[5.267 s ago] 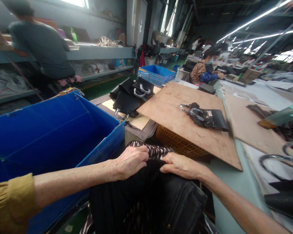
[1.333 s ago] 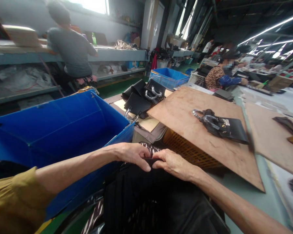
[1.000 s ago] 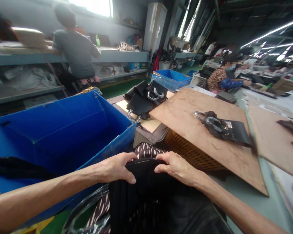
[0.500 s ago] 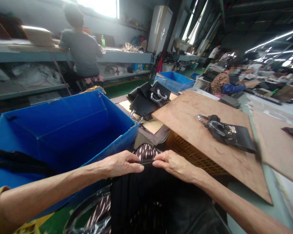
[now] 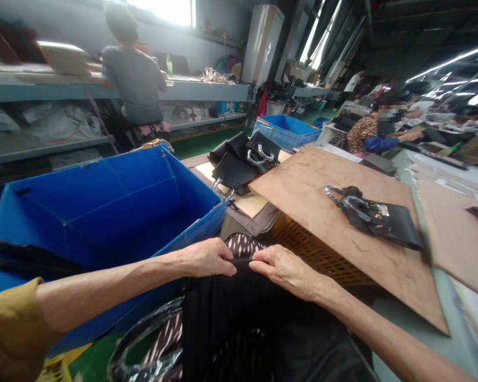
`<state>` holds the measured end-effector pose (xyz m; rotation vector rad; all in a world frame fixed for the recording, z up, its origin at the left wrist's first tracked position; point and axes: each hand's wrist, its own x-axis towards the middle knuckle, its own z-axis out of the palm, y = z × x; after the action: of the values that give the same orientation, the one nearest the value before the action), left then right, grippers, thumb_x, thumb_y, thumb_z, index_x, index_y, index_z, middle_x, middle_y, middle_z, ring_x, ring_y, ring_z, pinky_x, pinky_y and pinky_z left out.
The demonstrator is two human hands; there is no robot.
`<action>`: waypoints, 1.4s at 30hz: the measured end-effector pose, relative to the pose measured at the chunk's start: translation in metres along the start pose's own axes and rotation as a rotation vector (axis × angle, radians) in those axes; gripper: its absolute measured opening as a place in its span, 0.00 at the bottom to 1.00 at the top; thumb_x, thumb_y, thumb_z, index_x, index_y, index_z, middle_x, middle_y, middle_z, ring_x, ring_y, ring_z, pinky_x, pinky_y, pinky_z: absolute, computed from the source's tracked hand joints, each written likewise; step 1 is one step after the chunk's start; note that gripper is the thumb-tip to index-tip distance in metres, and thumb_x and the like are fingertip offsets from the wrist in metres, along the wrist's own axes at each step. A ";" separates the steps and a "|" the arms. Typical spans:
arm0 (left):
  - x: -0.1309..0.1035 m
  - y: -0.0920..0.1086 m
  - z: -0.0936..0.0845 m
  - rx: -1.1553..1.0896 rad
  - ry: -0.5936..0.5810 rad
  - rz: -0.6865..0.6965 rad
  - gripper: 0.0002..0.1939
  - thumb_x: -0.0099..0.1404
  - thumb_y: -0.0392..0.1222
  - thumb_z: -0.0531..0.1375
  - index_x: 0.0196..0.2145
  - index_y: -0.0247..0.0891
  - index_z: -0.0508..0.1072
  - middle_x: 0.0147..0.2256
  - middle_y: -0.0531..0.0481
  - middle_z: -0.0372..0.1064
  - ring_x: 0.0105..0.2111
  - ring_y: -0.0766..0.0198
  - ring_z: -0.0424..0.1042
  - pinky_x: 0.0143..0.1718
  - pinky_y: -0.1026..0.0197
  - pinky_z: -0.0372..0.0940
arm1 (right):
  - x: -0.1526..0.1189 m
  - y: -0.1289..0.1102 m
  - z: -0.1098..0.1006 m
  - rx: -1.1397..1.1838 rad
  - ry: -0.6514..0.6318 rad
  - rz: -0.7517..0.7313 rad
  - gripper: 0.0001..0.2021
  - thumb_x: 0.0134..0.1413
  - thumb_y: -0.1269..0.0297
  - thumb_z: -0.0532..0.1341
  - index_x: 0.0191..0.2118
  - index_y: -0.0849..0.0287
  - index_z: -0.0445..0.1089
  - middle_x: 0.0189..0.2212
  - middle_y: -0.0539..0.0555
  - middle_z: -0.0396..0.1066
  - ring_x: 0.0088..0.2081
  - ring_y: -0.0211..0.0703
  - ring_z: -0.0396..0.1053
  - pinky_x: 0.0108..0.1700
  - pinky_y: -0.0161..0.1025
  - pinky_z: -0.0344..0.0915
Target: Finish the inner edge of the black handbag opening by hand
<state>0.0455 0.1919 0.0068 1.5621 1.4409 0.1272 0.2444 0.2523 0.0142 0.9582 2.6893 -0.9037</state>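
A large black bag [image 5: 239, 313] lies across the lap, over brown-and-white patterned fabric [image 5: 244, 245]. My left hand [image 5: 210, 258] pinches the bag's top edge between thumb and fingers. Just to its right, a small gap away, my right hand [image 5: 276, 267] pinches the same edge. A bag handle [image 5: 143, 339] in clear plastic wrap sticks out at the lower left. The inside of the bag is too dark to make out.
Left stands a big blue bin [image 5: 115, 196] with black straps. Ahead are black bags [image 5: 233, 164] and a smaller blue bin [image 5: 284, 132]. A board [image 5: 342, 212] at right bears a black handbag [image 5: 394, 223]. Seated people [image 5: 133, 79] work beyond.
My left hand has shifted slightly along the bag's edge, its thumb now tucked closer to the fingers, and more of the left sleeve shows. The view has moved a little. A person at right reaches forward.
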 end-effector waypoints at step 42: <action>-0.004 0.007 0.007 -0.001 0.054 0.195 0.12 0.53 0.40 0.51 0.16 0.36 0.54 0.15 0.58 0.45 0.17 0.72 0.47 0.16 0.67 0.42 | -0.019 0.012 -0.026 0.365 -0.143 -0.004 0.19 0.42 0.67 0.61 0.45 0.56 0.68 0.42 0.51 0.69 0.43 0.46 0.64 0.45 0.38 0.59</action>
<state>0.0534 0.1857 0.0101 1.7077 1.3268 0.2880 0.2679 0.2650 0.0360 0.9086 2.4546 -1.4397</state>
